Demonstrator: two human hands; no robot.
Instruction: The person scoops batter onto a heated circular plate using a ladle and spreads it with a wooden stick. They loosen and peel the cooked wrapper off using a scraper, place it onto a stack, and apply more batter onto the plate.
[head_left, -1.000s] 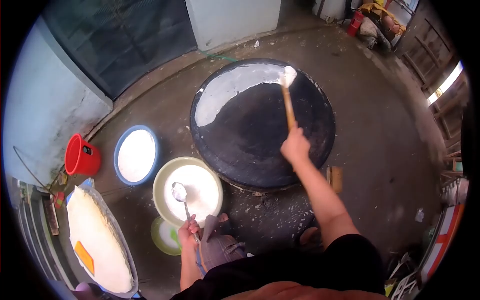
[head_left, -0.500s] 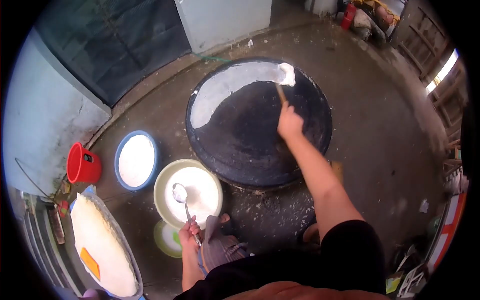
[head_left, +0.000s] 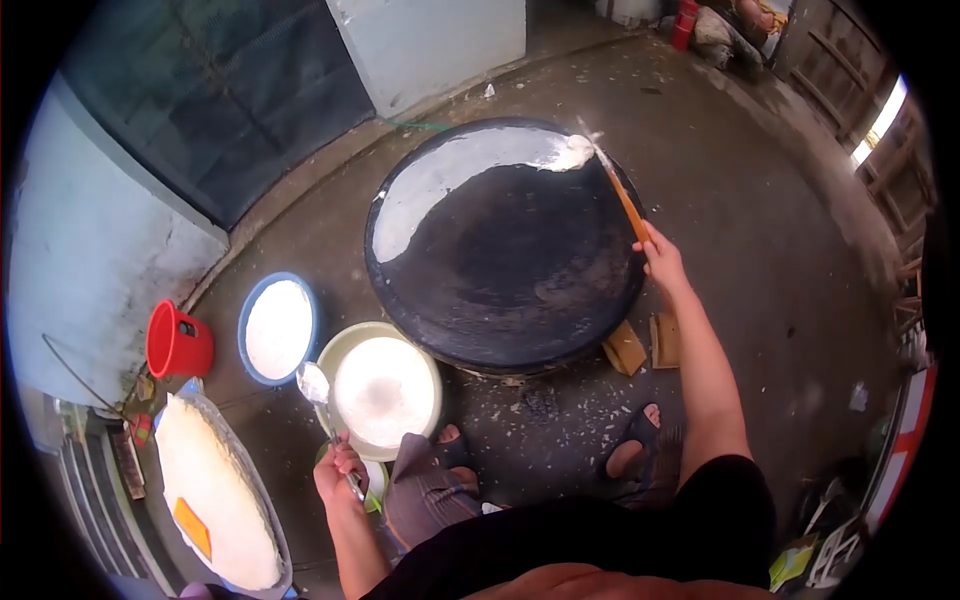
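Observation:
My right hand [head_left: 660, 256] grips the handle of a wooden spreader [head_left: 625, 200], whose far end is at the right edge of the round black griddle [head_left: 500, 270]. White batter [head_left: 430, 180] covers a curved band along the griddle's far left side, with a thick lump at its right end beside the spreader. My left hand [head_left: 341, 470] is closed on a metal ladle [head_left: 314, 384]; its white-coated bowl hangs over the left rim of a pale basin [head_left: 432, 400] of white batter.
A blue basin [head_left: 316, 330] of white stuff and a red bucket [head_left: 180, 340] stand left. An orange scraper [head_left: 192, 527] lies on a stack of pale sheets [head_left: 215, 480] at lower left. Wooden blocks [head_left: 624, 348] sit by the griddle's near right edge. A small green bowl is partly hidden behind my left hand.
My right hand has moved right, and the spreader now tilts the other way, off the batter's lump. My left hand has shifted left and down, carrying the ladle from over the batter to the basin's rim.

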